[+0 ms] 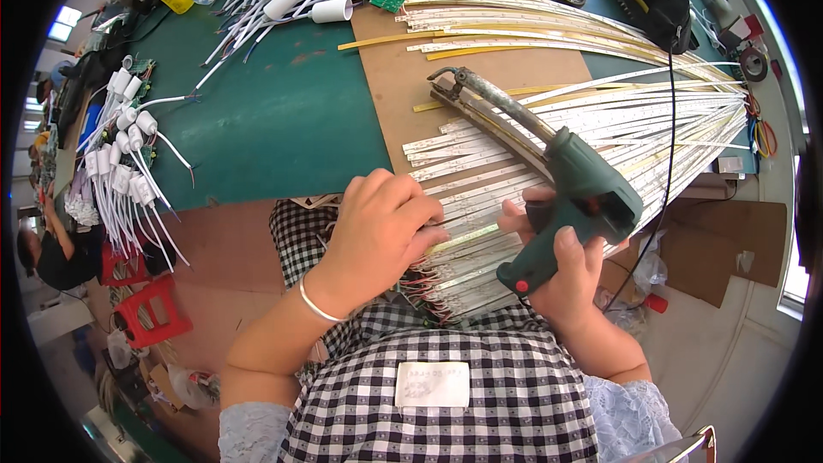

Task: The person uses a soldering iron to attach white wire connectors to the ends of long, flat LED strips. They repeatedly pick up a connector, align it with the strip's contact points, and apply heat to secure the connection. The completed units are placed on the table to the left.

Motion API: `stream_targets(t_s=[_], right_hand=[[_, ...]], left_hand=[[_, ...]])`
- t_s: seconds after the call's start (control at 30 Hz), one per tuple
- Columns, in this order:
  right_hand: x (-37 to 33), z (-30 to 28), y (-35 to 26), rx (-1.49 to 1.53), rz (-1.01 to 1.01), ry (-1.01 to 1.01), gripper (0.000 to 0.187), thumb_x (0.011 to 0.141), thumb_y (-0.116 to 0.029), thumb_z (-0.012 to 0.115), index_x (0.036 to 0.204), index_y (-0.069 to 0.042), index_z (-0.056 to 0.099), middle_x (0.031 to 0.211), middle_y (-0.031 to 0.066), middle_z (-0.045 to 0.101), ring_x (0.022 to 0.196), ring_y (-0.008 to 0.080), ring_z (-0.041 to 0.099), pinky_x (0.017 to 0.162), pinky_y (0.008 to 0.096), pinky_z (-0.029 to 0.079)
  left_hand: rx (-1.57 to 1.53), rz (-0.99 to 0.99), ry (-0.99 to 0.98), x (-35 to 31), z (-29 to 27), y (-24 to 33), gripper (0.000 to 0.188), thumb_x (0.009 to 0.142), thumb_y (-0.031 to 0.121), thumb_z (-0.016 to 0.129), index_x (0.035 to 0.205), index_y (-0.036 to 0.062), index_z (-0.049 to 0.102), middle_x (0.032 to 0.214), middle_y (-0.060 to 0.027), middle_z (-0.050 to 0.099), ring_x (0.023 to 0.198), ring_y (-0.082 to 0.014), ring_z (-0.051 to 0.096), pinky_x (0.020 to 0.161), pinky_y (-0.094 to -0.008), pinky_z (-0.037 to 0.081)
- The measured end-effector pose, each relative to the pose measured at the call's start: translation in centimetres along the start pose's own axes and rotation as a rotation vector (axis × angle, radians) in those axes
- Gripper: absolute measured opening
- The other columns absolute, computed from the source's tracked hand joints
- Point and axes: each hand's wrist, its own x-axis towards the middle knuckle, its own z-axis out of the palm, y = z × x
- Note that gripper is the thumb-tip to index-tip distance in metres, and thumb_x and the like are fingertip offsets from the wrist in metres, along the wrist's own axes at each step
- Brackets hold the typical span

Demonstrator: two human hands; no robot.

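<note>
Right hand point(573, 279) wrapped round handle of green gun point(593, 178), held over white strips point(480, 199), metal tip toward far left. Left hand point(370, 231) bent, thumb and fingertips at left ends of near strips; can't make out whether any is pinched. Wires point(422, 290) there, above checked apron point(506, 377). Brown board point(384, 90) on green table point(283, 120). White caps point(333, 10) in 2 piles.

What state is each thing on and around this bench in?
Left hand: curled at the strips, grip unclear
Right hand: closed around the green tool
Green tool: raised, power unclear
Strips: fanned, converging at right
White cylinders: heaped among white wires
Bracelet: worn on left wrist
Checked apron: worn
</note>
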Motion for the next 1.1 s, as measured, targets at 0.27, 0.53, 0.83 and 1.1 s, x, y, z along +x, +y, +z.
stream_targets(t_s=[0.27,0.53,0.83,1.1], right_hand=[[-0.8,-0.8,-0.4,-0.005,-0.031,0.046,0.059,0.090,-0.026,0.061,0.134,0.005,0.035,0.121,0.0208,0.053,0.110,0.0330,0.058,0.088,0.0486,0.054],[-1.0,-1.0,-0.6,0.006,-0.054,0.012,0.058,0.091,-0.024,0.059,0.135,0.004,0.035,0.122,0.0215,0.053,0.106,0.0338,0.061,0.088,0.0484,0.052],[-1.5,-1.0,-0.2,0.034,0.051,-0.035,0.057,0.090,-0.025,0.062,0.133,0.004,0.038,0.123,0.0203,0.054,0.102,0.0333,0.062,0.089,0.0474,0.051],[-1.7,-0.6,-0.3,0.022,0.053,-0.027,0.056,0.090,-0.025,0.062,0.132,0.005,0.039,0.122,0.0201,0.055,0.103,0.0333,0.062,0.090,0.0471,0.051]], left_hand=[[0.273,0.059,0.126,2.9,0.1,-1.7,0.017,0.071,0.022,0.075,0.075,0.0133,0.062,0.078,0.0013,0.055,0.078,-0.0208,0.050,0.071,-0.0357,0.035],[0.115,0.011,0.056,0.2,-1.0,-0.7,0.015,0.072,0.017,0.074,0.077,0.0119,0.061,0.076,-0.0006,0.057,0.073,-0.0221,0.051,0.071,-0.0356,0.035],[-0.085,-0.107,-0.014,-3.2,-0.1,0.4,0.015,0.072,0.006,0.072,0.084,0.0059,0.064,0.084,-0.0063,0.058,0.076,-0.0255,0.056,0.069,-0.0353,0.044],[-0.082,-0.084,0.030,-2.4,0.1,0.7,0.014,0.074,0.003,0.072,0.086,0.0051,0.066,0.083,-0.0077,0.057,0.076,-0.0262,0.056,0.069,-0.0361,0.045]])
